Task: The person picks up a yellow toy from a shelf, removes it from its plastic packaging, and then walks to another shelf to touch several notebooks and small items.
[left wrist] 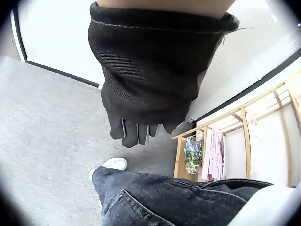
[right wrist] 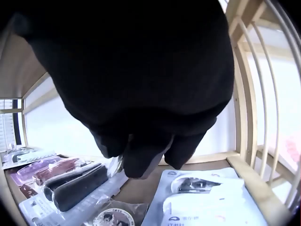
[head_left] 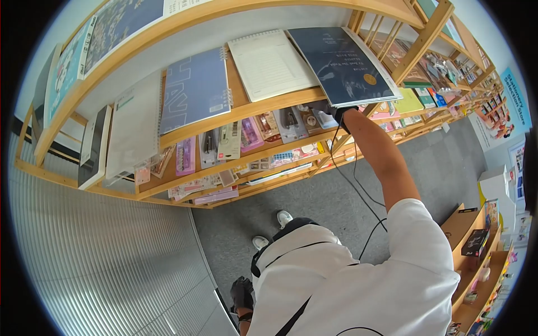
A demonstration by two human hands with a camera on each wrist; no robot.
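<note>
My right hand, in a black glove, reaches under the front edge of the top shelf, partly hidden by a dark blue booklet. In the right wrist view the gloved hand hangs over the shelf below, fingers pointing down and slightly apart. A dark grey stapler in packaging lies left of the fingertips; a packed white stapler on a pale card lies to the right. Below the hand is a clear packet with a round picture. My gloved left hand hangs beside my body, fingers loosely bent, holding nothing.
Spiral notebooks and a cream pad lie along the top shelf. Wooden posts stand right of the hand. Black cables hang from the right wrist. A ribbed shutter is at the left.
</note>
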